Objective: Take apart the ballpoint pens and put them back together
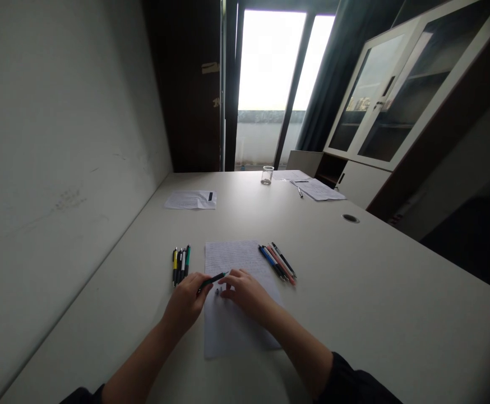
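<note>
My left hand (189, 296) is closed around a dark pen barrel (211, 280), which slants up to the right with a greenish end near my right fingers. My right hand (245, 292) hovers low over a lined sheet of paper (232, 252), thumb and forefinger apart. Beside its fingertips are small dark pen parts (217, 292) on the sheet, too small to name exactly. Left of the sheet lies a row of pens (181, 264) with yellow, black, white and green barrels. On the right side lies another group of pens (277, 262), blue, pink and black.
A clear glass (267, 175) stands at the table's far edge. Papers (318, 189) with a pen (300, 192) lie at far right, another sheet (191, 200) at far left. A round cable hole (350, 219) sits in the white table (375, 297). A wall (81, 168) borders the left.
</note>
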Demonstrator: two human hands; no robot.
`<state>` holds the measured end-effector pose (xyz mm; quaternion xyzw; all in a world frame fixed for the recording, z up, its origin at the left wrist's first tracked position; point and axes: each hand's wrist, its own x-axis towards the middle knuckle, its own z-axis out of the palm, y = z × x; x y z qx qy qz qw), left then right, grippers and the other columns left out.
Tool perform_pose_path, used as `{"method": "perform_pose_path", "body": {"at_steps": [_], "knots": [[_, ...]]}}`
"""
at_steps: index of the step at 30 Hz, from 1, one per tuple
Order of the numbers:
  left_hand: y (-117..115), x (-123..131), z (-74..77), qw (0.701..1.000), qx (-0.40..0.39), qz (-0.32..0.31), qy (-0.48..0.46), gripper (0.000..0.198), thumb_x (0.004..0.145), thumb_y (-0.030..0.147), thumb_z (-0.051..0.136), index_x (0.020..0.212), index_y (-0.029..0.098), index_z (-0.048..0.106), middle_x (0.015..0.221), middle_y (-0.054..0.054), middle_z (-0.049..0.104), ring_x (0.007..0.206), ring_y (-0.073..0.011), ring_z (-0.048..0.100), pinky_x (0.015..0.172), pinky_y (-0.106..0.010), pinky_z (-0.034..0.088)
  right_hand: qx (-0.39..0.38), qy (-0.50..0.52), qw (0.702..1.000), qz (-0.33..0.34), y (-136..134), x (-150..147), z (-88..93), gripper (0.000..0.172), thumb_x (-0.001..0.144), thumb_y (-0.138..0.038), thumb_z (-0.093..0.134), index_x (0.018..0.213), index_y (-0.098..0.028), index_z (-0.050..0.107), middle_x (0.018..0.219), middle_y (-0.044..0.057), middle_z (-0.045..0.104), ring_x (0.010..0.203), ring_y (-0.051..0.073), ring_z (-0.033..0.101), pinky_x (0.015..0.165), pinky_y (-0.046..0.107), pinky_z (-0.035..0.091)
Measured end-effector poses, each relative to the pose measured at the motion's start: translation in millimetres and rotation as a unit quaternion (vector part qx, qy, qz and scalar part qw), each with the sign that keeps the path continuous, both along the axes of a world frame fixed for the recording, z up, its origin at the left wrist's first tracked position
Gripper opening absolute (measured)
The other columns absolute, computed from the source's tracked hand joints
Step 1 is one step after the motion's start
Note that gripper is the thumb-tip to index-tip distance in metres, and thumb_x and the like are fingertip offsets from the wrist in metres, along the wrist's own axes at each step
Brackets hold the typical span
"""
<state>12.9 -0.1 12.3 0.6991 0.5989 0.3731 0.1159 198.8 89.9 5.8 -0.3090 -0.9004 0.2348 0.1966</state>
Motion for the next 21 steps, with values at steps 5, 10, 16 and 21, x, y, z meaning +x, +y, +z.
{"method": "perform_pose_path", "body": {"at_steps": [5, 10, 16, 21], "knots": [[0.5, 0.5, -0.4, 1.000, -0.004, -0.003, -0.001, 0.015, 0.094, 0.021, 0.049, 0.104, 0.020, 0.061, 0.097, -0.007, 0.066, 0.091, -0.0214, 0.063, 0.082, -0.034, 0.050, -0.005, -0.004, 1.000, -0.005, 2.0, -2.3, -8.0, 0.017, 0.082, -0.028, 0.074, 0.099, -0.025, 0.072, 0.096, 0.004, 0.065, 0.096, 0.021, 0.058, 0.083, 0.029, 0.045], [0.0, 1.1, -0.5, 1.000, -0.001, -0.002, 0.003, 0.014, 0.093, 0.019, 0.050, 0.102, 0.020, 0.061, 0.096, -0.006, 0.066, 0.092, -0.0211, 0.062, 0.082, -0.034, 0.049, -0.017, 0.015, 1.000, -0.010, 3.6, -2.2, -11.3, 0.011, 0.080, -0.026, 0.076, 0.089, -0.024, 0.071, 0.090, 0.001, 0.064, 0.091, 0.019, 0.057, 0.082, 0.028, 0.044], [0.4, 0.5, -1.4, 1.000, -0.002, 0.001, 0.005, 0.014, 0.093, 0.020, 0.051, 0.102, 0.021, 0.061, 0.096, -0.006, 0.067, 0.091, -0.0210, 0.063, 0.081, -0.033, 0.049, -0.042, 0.026, 0.998, -0.026, 3.8, -2.9, -13.7, 0.020, 0.074, -0.019, 0.080, 0.087, -0.023, 0.066, 0.092, 0.000, 0.064, 0.089, 0.018, 0.056, 0.078, 0.028, 0.044], [1.3, -0.3, -2.0, 1.000, -0.007, -0.001, 0.005, 0.014, 0.093, 0.021, 0.050, 0.103, 0.021, 0.061, 0.097, -0.006, 0.067, 0.092, -0.0212, 0.063, 0.082, -0.034, 0.050, -0.050, 0.038, 0.998, -0.023, 3.3, -2.8, -15.0, 0.019, 0.073, -0.018, 0.080, 0.084, -0.022, 0.065, 0.089, 0.000, 0.064, 0.085, 0.018, 0.057, 0.075, 0.027, 0.044]]}}
